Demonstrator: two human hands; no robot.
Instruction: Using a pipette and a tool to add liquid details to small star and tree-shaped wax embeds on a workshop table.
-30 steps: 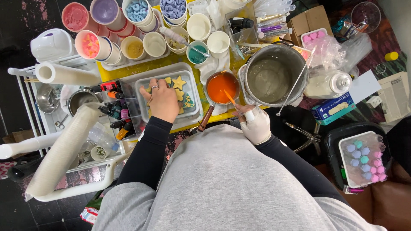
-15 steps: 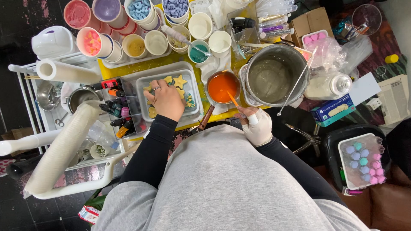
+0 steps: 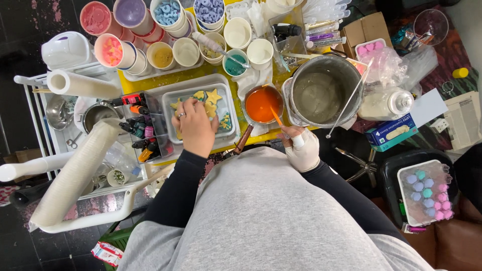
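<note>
Blue rectangular box point(image 3: 396, 133) with a pale picture panel: right of the desk point(image 3: 150, 83), below a frosted bottle point(image 3: 386, 104). Brown carton point(image 3: 369, 29): top right, open, beside a pink heart mould point(image 3: 370, 49). White papers point(image 3: 464, 118): far right, flat, printed. Small red-and-white packet point(image 3: 106, 252): on the floor, lower left.

Tray point(image 3: 198, 113): clear plastic, rectangular, centre of the yellow desk. Contents: flat cast shapes in yellow and teal, one yellow star point(image 3: 214, 96) plainly readable. Left hand point(image 3: 193, 128): bare, ring on one finger, laid over the tray's left half, fingers bent down onto the shapes; grip state cannot be told from this angle.

Right hand point(image 3: 303, 149): white glove, closed around a thin orange stick point(image 3: 276, 117). Stick tilted, tip in the orange bowl point(image 3: 262, 104). Bowl: round, filled with glossy orange liquid, just right of the tray, touching the steel pot point(image 3: 324, 90). Pot: large, grey, dull film inside, thin rod point(image 3: 346, 103) leaning across its rim.

Behind the tray: round tubs point(image 3: 165, 12) holding pink, purple, blue and cream material. Left of the tray: small dye bottles point(image 3: 138, 125), dark, coloured caps. Far left: white paper roll point(image 3: 83, 84), smooth, lying flat. Lower right: clear box point(image 3: 426, 193) of pastel moulded pieces on a black stool.
</note>
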